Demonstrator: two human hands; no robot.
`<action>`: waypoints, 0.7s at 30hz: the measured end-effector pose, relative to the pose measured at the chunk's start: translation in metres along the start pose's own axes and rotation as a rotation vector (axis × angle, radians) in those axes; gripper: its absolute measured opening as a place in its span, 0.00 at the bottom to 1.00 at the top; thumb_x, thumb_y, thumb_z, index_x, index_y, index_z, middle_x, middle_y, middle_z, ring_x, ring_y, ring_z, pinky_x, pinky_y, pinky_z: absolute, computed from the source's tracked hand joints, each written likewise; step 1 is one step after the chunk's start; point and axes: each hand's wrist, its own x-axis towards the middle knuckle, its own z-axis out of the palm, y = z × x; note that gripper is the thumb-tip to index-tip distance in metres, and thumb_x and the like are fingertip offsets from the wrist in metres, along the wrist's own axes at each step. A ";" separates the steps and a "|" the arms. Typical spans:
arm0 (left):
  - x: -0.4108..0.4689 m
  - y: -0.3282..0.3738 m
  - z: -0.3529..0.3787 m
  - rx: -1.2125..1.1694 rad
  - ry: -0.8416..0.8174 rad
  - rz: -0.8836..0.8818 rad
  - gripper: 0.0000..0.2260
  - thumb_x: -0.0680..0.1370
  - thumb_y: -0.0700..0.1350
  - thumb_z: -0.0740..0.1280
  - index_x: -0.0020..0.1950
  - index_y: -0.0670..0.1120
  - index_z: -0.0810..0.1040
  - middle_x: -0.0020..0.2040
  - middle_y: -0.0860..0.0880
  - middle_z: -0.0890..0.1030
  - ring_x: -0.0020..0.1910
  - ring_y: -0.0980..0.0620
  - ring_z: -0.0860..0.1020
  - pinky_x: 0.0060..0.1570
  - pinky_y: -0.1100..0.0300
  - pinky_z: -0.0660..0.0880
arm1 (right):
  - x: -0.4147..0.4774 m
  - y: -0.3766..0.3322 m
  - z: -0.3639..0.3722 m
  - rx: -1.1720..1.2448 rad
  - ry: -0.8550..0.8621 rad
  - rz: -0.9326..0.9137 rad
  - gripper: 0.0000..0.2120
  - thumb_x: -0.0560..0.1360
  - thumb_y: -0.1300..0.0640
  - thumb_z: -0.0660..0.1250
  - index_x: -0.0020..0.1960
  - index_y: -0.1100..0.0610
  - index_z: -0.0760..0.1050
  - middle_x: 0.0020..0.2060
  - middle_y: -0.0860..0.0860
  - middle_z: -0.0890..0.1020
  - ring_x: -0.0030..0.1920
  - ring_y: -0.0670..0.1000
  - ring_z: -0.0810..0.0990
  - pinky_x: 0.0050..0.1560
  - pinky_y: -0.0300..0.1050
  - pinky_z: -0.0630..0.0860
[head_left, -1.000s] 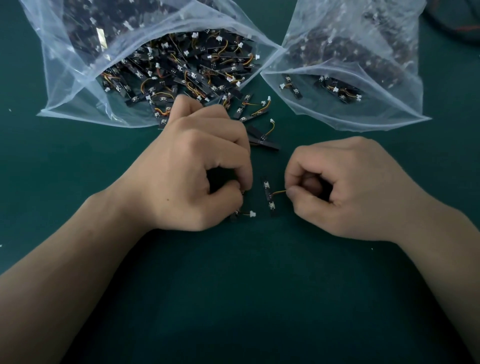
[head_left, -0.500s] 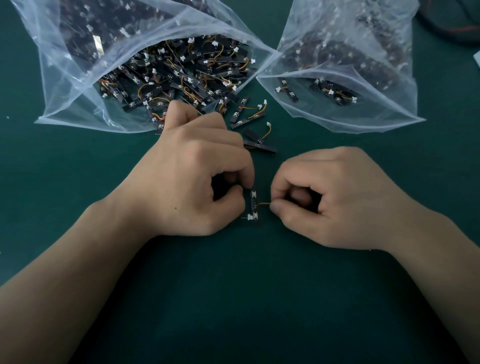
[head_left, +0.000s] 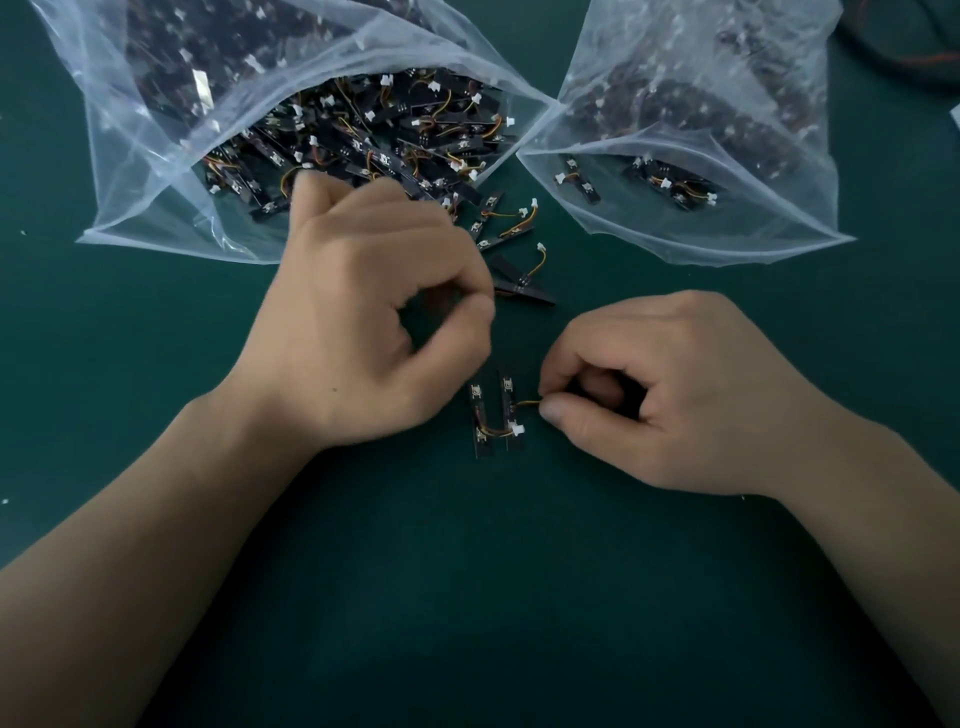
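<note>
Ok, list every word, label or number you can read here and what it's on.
None can be read.
Two small circuit boards by the right hand: markings too small to read.
Boards inside the left bag and right bag: blurred.

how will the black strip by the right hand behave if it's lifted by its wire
Probably dangles and swings: the right hand pinches only its thin, curved orange wire. The black strip looks flat and rigid, so it likely won't flex. It seems small and light, so a nudge may slide it.
</note>
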 end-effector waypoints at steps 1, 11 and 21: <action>0.000 -0.001 0.000 -0.029 0.033 -0.002 0.09 0.76 0.42 0.67 0.36 0.46 0.81 0.35 0.54 0.78 0.38 0.48 0.74 0.51 0.44 0.65 | 0.000 0.000 0.000 0.000 0.001 -0.003 0.04 0.76 0.47 0.70 0.45 0.46 0.81 0.31 0.42 0.73 0.34 0.47 0.75 0.34 0.49 0.75; 0.001 -0.007 0.003 -0.233 0.064 0.008 0.08 0.76 0.34 0.67 0.38 0.39 0.83 0.35 0.48 0.80 0.37 0.51 0.77 0.42 0.63 0.68 | 0.001 -0.001 0.004 -0.005 -0.004 -0.052 0.04 0.77 0.49 0.70 0.46 0.46 0.82 0.33 0.43 0.77 0.35 0.44 0.75 0.36 0.50 0.76; 0.001 -0.006 0.002 -0.210 0.064 0.005 0.08 0.75 0.34 0.68 0.37 0.39 0.83 0.34 0.47 0.80 0.36 0.46 0.76 0.43 0.58 0.70 | 0.004 0.003 0.005 0.057 0.201 0.046 0.06 0.79 0.47 0.70 0.51 0.49 0.83 0.39 0.40 0.74 0.38 0.42 0.74 0.37 0.45 0.72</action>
